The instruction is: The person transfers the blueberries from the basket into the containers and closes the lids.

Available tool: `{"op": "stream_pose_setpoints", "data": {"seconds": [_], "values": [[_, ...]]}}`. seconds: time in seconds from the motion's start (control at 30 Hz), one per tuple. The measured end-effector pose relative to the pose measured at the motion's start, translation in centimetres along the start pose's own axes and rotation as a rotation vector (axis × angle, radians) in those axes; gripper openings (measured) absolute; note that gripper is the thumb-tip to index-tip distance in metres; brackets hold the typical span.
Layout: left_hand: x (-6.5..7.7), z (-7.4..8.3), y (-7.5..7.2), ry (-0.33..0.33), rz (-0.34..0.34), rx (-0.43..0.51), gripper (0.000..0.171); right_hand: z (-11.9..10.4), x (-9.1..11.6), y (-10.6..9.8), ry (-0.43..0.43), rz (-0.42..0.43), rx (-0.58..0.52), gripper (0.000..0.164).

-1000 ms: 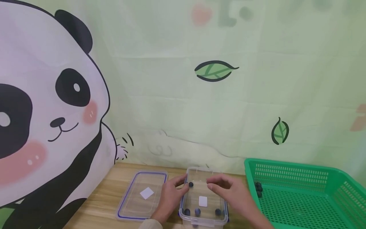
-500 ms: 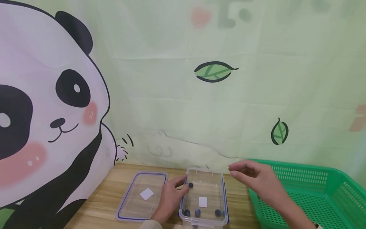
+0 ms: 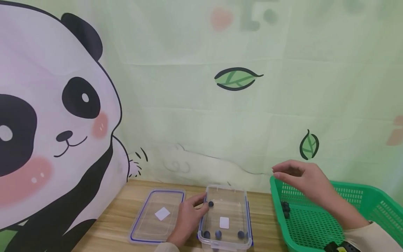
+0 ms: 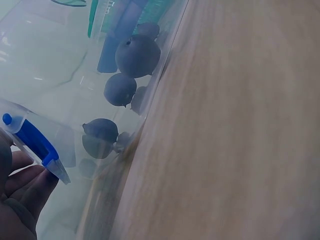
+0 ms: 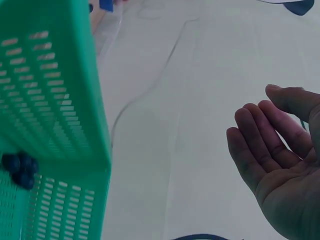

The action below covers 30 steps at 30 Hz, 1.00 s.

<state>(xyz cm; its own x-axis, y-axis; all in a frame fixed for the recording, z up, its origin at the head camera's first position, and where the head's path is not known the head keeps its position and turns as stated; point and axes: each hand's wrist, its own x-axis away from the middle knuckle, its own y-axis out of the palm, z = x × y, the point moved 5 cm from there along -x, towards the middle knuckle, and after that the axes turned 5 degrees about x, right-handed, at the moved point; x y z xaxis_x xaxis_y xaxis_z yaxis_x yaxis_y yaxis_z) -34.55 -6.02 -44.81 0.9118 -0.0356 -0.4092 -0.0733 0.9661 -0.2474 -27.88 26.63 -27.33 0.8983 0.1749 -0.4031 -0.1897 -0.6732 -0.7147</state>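
On the wood-grain table (image 3: 264,211), the left grip (image 3: 188,215) holds a plastic container (image 3: 227,246), the right grip (image 3: 303,177) nothing; probably bruisable blueberries (image 3: 285,209) want light side-pinching.

One plastic storage box (image 3: 233,208), one lid (image 3: 157,226), one green basket (image 3: 315,224), two white labels (image 3: 224,222); blueberries (image 3: 218,234): at least four in box, at least three in basket

Prob. indoor rm, type unclear, wood-grain tbl (image 3: 261,220), backdrop (image 3: 195,119) w/ 1 panda (image 3: 50,119)
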Motion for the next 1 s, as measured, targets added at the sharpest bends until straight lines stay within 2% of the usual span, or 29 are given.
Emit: {"op": "stream_pose_setpoints", "data": {"seconds": [0.23,0.5,0.8,1.0], "values": [[0.1,-0.1,-0.2,0.002,0.016,0.004,0.041,2.3,-1.2,-0.6,0.005,-0.044,0.067,0.030],[0.1,-0.1,0.0,0.004,0.006,0.011,0.042,6.6,-1.3,-0.3,0.033,-0.077,0.108,0.032],[0.1,0.0,0.1,-0.008,0.000,0.005,0.042,10.8,-1.1,0.5,0.099,-0.149,0.097,0.036],[0.1,0.1,-0.1,-0.010,0.001,0.001,0.042,12.8,-0.9,1.8,0.083,-0.228,0.073,0.030]]}}
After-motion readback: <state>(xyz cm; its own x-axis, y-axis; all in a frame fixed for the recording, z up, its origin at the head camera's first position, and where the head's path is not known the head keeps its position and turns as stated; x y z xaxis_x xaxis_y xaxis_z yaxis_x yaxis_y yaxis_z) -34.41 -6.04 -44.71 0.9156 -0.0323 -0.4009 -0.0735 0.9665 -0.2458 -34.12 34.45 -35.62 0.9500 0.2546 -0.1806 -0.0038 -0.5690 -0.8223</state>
